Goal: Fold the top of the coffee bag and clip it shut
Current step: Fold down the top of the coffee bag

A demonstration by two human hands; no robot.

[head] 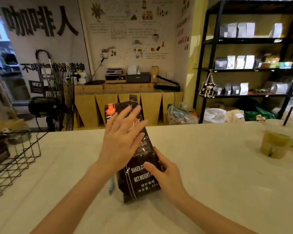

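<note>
A black coffee bag (139, 179) with white lettering and a red label at its top stands tilted on the white counter (210, 174), its open top edge sticking up unfolded. My right hand (166, 173) grips the bag's lower right side, thumb across the front. My left hand (122, 139) lies flat with fingers spread over the bag's upper front; I cannot tell if it presses on it. A pale blue clip (111, 186) lies on the counter just left of the bag, partly hidden by my left forearm.
A black wire basket (15, 157) stands at the counter's left edge. A plastic cup of greenish drink with a straw (274, 142) sits at the right. Beyond the counter are a floor fan (57, 98), a wooden bench and black shelves with bags.
</note>
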